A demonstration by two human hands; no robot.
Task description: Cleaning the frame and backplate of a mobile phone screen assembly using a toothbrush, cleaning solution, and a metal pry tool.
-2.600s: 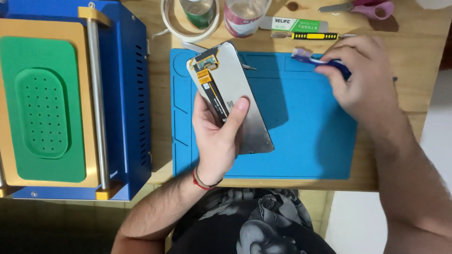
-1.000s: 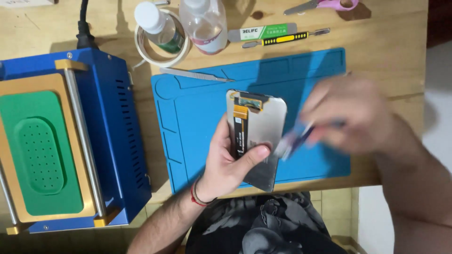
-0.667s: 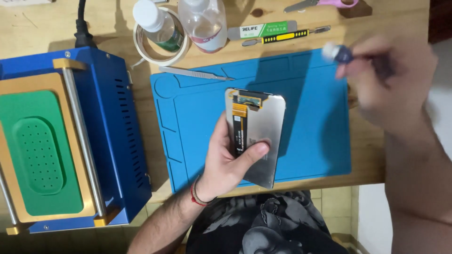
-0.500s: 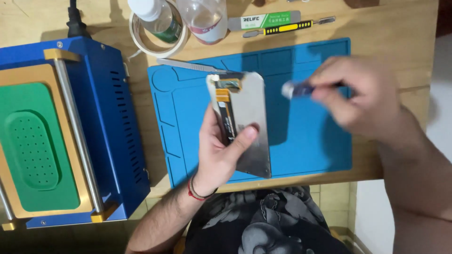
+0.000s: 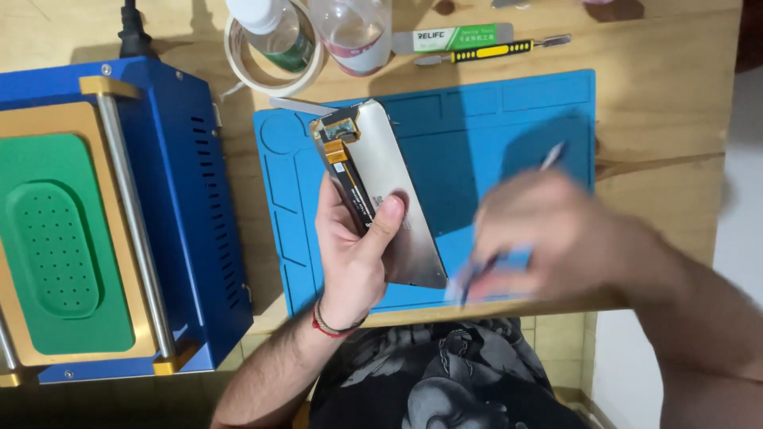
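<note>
Two hands at work: both belong to the person wearing the camera, above a blue mat (image 5: 509,127) on a wooden table (image 5: 668,95).
Left hand (image 5: 354,254): closed around a phone screen panel (image 5: 393,199), thumb pressed on its upturned back and fingers wrapped along the left edge; this grip keeps the panel lifted off the mat and tilted toward the camera, so the back is open to view and to the other hand.
Screen panel: held over the left half of the mat, grey back upward, with an orange and black flex cable (image 5: 346,171) running down its left side.
Right hand (image 5: 556,238): blurred by motion, curled around a thin tool (image 5: 548,156) whose pale end pokes out above the knuckles; the exact grip cannot be made out. It sits just right of the panel's lower corner; contact cannot be confirmed.
Left of mat: blue machine (image 5: 183,199) with a green pad (image 5: 56,246), well clear of both hands.
Back edge of table: tape roll (image 5: 238,67), two bottles (image 5: 350,32) and a yellow-handled tool (image 5: 485,54), parked beyond the mat within reach.
</note>
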